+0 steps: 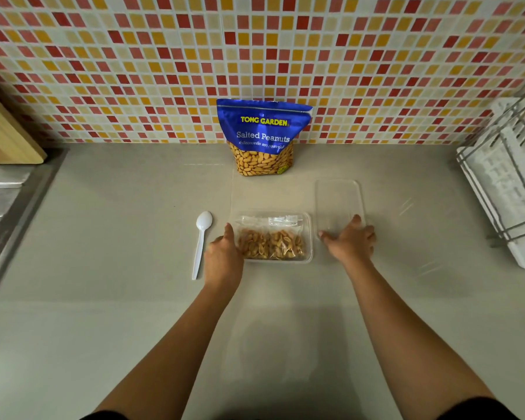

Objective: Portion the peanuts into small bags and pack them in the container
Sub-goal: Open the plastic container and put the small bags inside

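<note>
Head view: the clear container (310, 237) sits in front of me with two small bags of peanuts (270, 245) side by side inside. I judge it thin, light and springy, likely to skid, so best held by its side walls. My left hand (223, 254) rests against its left wall, thumb along the rim; whether the fingers curl I cannot tell. My right hand (350, 241), fingers spread, lies on the near end of the clear lid (338, 201) just beside it
</note>
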The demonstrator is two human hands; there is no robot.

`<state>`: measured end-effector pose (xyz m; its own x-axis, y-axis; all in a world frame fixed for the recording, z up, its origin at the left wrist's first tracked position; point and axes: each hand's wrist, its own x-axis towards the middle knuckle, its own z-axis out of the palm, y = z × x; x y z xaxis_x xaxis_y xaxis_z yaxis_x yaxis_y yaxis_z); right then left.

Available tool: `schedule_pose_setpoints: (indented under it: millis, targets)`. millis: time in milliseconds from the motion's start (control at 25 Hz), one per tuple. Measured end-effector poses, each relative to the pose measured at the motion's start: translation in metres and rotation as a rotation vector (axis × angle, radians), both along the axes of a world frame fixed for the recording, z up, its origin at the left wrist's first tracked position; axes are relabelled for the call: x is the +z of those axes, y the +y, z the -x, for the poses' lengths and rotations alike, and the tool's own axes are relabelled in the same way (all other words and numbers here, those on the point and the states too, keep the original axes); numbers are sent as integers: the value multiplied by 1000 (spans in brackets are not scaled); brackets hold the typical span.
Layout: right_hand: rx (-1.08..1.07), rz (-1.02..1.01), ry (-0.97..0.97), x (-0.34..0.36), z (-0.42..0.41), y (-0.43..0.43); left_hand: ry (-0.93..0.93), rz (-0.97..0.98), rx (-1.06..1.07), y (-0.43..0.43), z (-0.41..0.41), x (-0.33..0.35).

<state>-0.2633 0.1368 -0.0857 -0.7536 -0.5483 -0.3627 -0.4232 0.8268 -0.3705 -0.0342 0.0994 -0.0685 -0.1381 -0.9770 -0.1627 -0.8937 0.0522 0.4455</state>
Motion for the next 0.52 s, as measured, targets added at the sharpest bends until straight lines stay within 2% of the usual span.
schedule_pose_setpoints:
  millis: [160, 240, 320, 400, 480, 520]
  targets:
    - [-52, -9, -5, 9, 1, 0, -31, -21, 14, 8, 0, -1]
    - [-98, 112, -17, 11, 3, 5, -31, -22, 16, 11, -1, -1]
    - [-179, 423, -50, 13, 9, 5, -18, -9, 12, 12, 1, 2]
    - [-362, 799, -100, 21, 16, 4, 52, 37, 15, 13, -1, 7]
    - [-529, 1150, -269, 41, 20, 4, 172, 103, 50, 12, -3, 16]
    - [-548, 1256, -364, 54, 21, 3, 228, 132, 74, 9, -3, 23]
